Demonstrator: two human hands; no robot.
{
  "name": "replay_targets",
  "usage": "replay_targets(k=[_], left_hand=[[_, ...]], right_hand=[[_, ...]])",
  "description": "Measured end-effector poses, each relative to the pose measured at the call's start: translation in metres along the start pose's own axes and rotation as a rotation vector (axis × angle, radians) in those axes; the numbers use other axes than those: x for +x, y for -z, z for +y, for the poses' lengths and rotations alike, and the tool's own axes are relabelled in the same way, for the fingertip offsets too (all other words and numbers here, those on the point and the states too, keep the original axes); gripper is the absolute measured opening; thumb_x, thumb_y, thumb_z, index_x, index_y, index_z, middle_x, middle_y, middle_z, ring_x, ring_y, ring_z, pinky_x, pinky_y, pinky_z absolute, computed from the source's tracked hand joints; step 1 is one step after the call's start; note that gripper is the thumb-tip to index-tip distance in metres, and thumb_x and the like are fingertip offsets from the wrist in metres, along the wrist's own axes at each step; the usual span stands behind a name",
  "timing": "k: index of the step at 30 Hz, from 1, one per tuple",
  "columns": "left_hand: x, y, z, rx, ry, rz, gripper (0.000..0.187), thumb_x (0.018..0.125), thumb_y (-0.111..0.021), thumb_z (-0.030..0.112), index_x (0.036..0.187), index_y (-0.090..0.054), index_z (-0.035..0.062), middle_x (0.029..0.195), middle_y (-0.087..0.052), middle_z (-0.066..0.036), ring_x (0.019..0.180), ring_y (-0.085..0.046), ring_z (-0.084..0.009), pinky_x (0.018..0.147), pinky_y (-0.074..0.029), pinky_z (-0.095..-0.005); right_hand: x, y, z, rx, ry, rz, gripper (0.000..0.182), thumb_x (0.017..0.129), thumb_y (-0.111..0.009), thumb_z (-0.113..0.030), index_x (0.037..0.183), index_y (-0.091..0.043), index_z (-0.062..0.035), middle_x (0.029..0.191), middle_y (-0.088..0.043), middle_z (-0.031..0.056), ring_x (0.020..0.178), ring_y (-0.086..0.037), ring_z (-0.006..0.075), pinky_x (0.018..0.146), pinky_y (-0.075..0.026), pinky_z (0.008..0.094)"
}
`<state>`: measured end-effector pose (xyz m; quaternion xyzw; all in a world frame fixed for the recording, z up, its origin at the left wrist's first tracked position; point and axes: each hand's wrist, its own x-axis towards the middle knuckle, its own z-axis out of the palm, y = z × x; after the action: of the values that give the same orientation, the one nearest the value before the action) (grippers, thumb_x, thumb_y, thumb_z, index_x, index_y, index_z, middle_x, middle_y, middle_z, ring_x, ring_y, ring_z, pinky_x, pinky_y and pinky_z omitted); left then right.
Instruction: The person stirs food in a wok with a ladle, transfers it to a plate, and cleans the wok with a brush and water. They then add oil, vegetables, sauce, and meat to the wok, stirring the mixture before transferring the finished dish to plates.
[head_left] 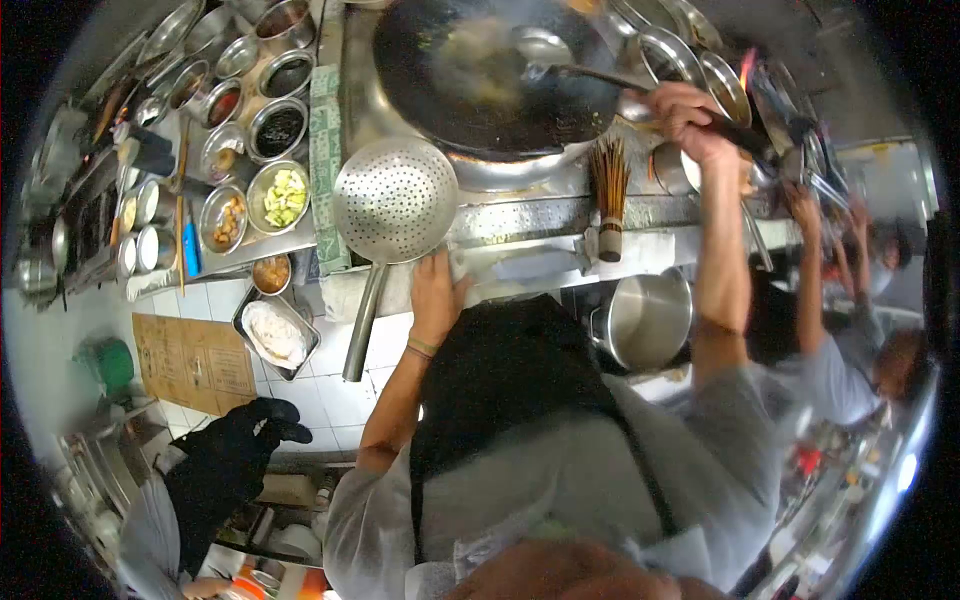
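Ladle (543,48) in a wok (415,85) at upper centre, its handle wrapped by the right hand's (695,125) fingers; left hand (435,297) below a strainer (396,200), left of centre, grip unclear.

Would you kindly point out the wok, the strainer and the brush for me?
Wok (545,110): head view, on its bare dark inner wall.
Strainer (397,203): head view, on its holed bowl.
Brush (610,192): head view, on its bristles.

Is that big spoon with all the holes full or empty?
Empty: the strainer shows bare metal and holes, with no food on it.
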<state>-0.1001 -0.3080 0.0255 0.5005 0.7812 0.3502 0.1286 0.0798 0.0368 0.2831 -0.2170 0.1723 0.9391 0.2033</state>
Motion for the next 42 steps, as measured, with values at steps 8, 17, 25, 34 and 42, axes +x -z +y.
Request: replay_targets(k=[8,17,25,34,42], left_hand=[[0.007,0.048,0.000,-0.257,0.027,-0.151,0.057,0.079,-0.073,0.018,0.128,-0.049,-0.0010,0.123,-0.052,-0.026,0.112,-0.050,-0.0427,0.096,-0.041,-0.0450],[0.030,0.108,-0.003,-0.202,0.101,-0.105,0.036,0.086,-0.065,0.013,0.117,-0.056,-0.0026,0.106,-0.058,-0.019,0.086,-0.058,-0.0296,0.075,-0.049,-0.0380],[0.070,0.098,0.055,-0.310,0.099,0.150,0.021,0.088,-0.063,0.011,0.107,-0.064,0.0007,0.095,-0.063,-0.015,0.088,-0.060,-0.0274,0.075,-0.048,-0.0354],[0.158,0.012,0.172,0.113,-0.231,0.183,0.018,0.088,-0.063,0.021,0.094,-0.066,0.0045,0.095,-0.060,-0.012,0.091,-0.054,-0.0324,0.079,-0.041,-0.0414],[0.174,-0.029,0.135,0.028,-0.235,0.279,0.022,0.086,-0.063,0.018,0.071,-0.057,0.0031,0.068,-0.054,-0.014,0.067,-0.049,-0.0342,0.064,-0.039,-0.0440]], right_hand=[[0.011,0.089,0.039,-0.766,0.114,0.259,0.040,0.091,-0.045,-0.007,0.128,-0.040,0.0075,0.068,-0.047,0.0011,0.043,-0.043,0.0073,0.032,-0.033,0.0221],[-0.089,0.232,0.055,-2.318,1.411,0.628,0.055,0.087,-0.057,-0.001,0.139,-0.042,-0.0006,0.102,-0.065,0.0238,0.079,-0.066,0.0212,0.071,-0.050,0.0310],[-0.112,0.341,-0.012,-2.173,1.197,1.132,0.055,0.086,-0.058,-0.001,0.139,-0.046,-0.0087,0.091,-0.063,0.0231,0.072,-0.063,0.0303,0.064,-0.049,0.0400],[-0.016,0.307,-0.016,-2.571,1.073,1.166,0.063,0.084,-0.067,-0.040,0.135,-0.048,-0.0079,0.106,-0.056,0.0264,0.099,-0.057,0.0441,0.083,-0.049,0.0494],[-0.090,0.240,-0.043,-0.932,0.468,0.400,0.061,0.079,-0.062,-0.011,0.135,-0.037,-0.0031,0.103,-0.060,0.0207,0.063,-0.058,0.0207,0.048,-0.052,0.0309]])
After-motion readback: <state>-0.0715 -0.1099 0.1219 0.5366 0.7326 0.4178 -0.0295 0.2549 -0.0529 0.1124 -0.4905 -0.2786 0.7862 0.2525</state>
